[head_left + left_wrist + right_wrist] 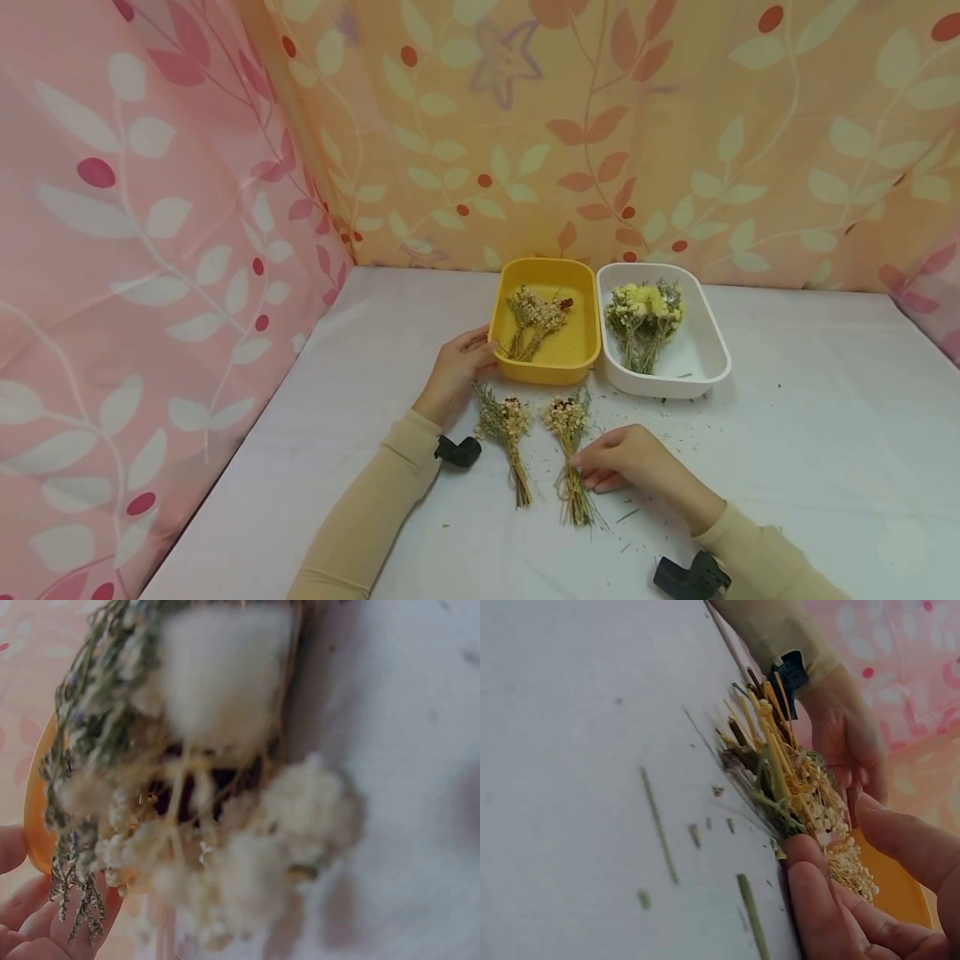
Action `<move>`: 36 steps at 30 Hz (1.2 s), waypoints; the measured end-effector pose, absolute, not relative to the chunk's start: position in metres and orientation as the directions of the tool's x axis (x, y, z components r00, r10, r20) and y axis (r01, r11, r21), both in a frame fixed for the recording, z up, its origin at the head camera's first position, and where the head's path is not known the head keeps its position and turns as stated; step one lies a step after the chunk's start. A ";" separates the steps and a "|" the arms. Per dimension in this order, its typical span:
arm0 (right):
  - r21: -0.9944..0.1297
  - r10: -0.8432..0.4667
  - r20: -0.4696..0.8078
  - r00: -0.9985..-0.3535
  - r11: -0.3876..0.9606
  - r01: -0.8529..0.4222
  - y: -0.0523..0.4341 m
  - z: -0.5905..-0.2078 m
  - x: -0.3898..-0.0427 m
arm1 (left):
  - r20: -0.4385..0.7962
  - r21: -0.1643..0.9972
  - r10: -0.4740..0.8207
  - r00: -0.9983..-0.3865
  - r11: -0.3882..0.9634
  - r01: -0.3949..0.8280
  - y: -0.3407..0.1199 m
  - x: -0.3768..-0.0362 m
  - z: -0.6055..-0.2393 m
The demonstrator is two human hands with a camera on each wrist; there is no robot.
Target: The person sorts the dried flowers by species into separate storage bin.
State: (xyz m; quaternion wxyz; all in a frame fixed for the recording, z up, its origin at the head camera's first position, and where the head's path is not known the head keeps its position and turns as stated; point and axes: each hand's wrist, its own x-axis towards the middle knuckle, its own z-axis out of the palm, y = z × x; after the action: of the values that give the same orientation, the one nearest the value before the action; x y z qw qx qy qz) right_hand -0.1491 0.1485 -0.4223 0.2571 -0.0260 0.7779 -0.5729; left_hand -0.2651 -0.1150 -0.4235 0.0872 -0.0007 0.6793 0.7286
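Note:
My left hand (463, 367) grips the near left side of a yellow tray (551, 372), thumb at the rim and fingers along its outer wall. Inside that tray lie small dried flower bunches (538, 317). On the table, one tied dried bouquet (510, 425) lies below my left hand; its pale blooms blur large across the left wrist view. My right hand (630, 458) is beside the stems of a second dried bouquet (573, 492), fingertips right at them. In the right wrist view, thumb and fingers (817, 900) stand apart, with the bouquet stems (772, 750) beyond them.
A white tray (708, 367) with yellow-flowered dried bunches (645, 312) stands right beside the yellow one. Bits of stem (628, 516) litter the white tabletop (810, 433). Patterned cloth (450, 150) rises behind the table and along its left side.

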 end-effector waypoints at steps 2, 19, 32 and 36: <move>-0.903 -0.331 -0.359 -0.873 0.358 0.236 0.147 -0.423 -0.147 | -0.121 0.990 0.127 -0.985 -0.060 -0.129 -0.115 -0.265 -0.424; -0.848 -0.173 -0.288 -0.942 0.504 0.166 0.133 -0.423 -0.134 | -0.116 0.989 0.130 -0.985 -0.072 -0.126 -0.111 -0.264 -0.424; -0.833 -0.205 -0.316 -0.926 0.527 0.167 0.126 -0.422 -0.143 | -0.120 0.984 0.145 -0.982 -0.116 -0.137 -0.115 -0.266 -0.423; -0.836 -0.219 -0.337 -0.915 0.518 0.184 0.127 -0.420 -0.145 | -0.135 0.984 0.130 -0.982 -0.096 -0.148 -0.114 -0.266 -0.424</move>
State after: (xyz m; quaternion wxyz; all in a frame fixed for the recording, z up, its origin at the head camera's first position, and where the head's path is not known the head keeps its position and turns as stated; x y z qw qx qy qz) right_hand -0.1446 0.1269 -0.4205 0.2054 -0.0105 0.8466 -0.4910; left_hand -0.2660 -0.1139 -0.4236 0.0937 -0.0068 0.6659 0.7401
